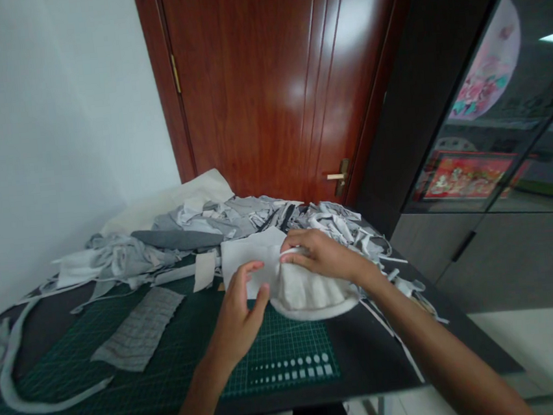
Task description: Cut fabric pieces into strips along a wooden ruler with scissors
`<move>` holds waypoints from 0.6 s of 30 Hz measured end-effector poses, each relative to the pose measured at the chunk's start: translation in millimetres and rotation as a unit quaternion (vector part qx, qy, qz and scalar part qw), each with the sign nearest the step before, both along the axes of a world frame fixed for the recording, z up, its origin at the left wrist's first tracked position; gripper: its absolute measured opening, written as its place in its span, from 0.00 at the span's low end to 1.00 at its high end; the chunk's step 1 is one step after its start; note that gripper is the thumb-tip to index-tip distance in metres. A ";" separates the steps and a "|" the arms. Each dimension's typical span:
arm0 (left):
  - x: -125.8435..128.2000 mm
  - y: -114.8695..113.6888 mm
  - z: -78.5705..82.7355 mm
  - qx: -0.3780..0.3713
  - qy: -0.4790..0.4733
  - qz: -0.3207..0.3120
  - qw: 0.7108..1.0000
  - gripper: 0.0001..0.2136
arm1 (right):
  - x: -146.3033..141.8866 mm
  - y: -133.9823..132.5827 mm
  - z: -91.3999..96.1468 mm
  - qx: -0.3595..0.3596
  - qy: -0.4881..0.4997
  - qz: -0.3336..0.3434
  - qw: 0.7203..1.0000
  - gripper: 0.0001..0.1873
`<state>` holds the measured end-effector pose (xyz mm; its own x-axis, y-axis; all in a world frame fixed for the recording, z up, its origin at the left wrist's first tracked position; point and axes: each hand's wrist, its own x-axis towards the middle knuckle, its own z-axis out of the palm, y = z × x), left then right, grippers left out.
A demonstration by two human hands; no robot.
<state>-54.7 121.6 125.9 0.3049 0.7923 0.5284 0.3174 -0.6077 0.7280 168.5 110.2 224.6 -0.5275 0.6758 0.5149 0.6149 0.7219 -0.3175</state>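
My right hand [316, 253] pinches the upper edge of a gathered white cloth piece [308, 290] with a thick rounded rim along its bottom. Just left of that piece is my left hand [247, 305], its thumb and fingers apart with nothing between them. Behind both hands lies a flat white sheet [246, 256], partly covered by the cloth and fingers. The green cutting mat [289, 337] spreads beneath, printed with rows of white dots and squares near its front edge.
A grey plaid cloth [141, 328] and a curved pale fabric strip [15, 369] lie to the left. Heaped grey and white fabric scraps [238, 214] line the back of the dark table [369, 361]. Beyond stand a wooden door [255, 92] and a cabinet [476, 247] at right.
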 end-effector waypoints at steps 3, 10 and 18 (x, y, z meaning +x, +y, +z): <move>-3.6 -17.0 5.3 -0.006 0.023 -0.038 0.999 0.22 | -26.4 -13.0 -16.8 -0.063 0.044 0.034 0.996 0.16; -31.4 -17.6 -6.1 -0.068 0.094 -0.013 0.993 0.19 | -31.0 -20.1 -51.8 -0.242 0.141 0.035 0.959 0.18; -68.1 -32.7 -3.5 -0.039 0.109 0.080 0.990 0.24 | -22.6 -43.3 -128.2 -0.262 0.171 -0.067 0.948 0.07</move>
<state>-122.8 89.0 122.4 0.2720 0.8757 0.3990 0.5594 -0.4813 0.6749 145.8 66.9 96.4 -0.2818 0.9347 0.2165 0.4862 0.3336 -0.8077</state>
